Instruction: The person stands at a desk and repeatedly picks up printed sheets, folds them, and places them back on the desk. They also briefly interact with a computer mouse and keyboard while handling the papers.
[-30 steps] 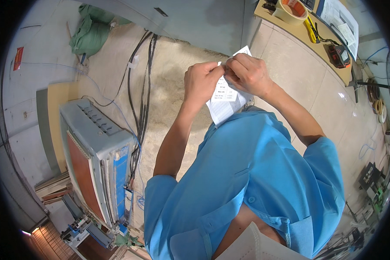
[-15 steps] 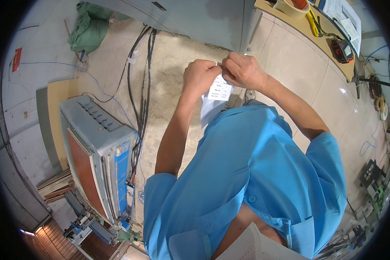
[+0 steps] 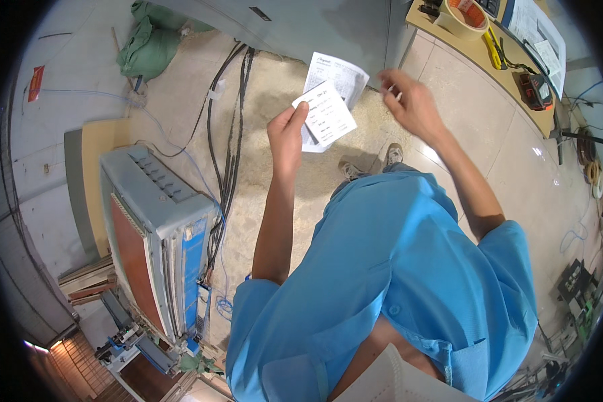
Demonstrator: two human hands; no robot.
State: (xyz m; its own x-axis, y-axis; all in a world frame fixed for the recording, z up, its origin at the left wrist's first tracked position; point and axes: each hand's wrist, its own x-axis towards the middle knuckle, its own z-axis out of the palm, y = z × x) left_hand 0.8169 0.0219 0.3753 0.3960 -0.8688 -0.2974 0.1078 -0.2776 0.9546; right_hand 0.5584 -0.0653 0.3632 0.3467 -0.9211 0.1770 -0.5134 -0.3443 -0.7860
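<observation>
My left hand point(image 3: 287, 139) is closed on two pieces of paper, its thumb pressing on top. The upper one is a small white printed slip point(image 3: 325, 115). Behind it, and partly covered by it, is a larger printed sheet point(image 3: 338, 75) with finer text and a crease. To the right of the papers, my right hand point(image 3: 412, 107) is raised with its fingers apart and slightly curled. Nothing is in it, and a gap separates it from the sheet's right edge.
At upper right a table point(image 3: 442, 28) bears a tape roll point(image 3: 467, 19), a yellow cutter point(image 3: 494, 50), a tape measure point(image 3: 536, 90) and papers point(image 3: 539, 33). Black cables point(image 3: 233, 134) cross the floor beside a grey machine point(image 3: 155, 194). A green sack point(image 3: 151, 50) lies at upper left.
The two hands have parted: the right let go of the papers and moved right. The left kept hold, and the papers came up and now lie spread to view.
</observation>
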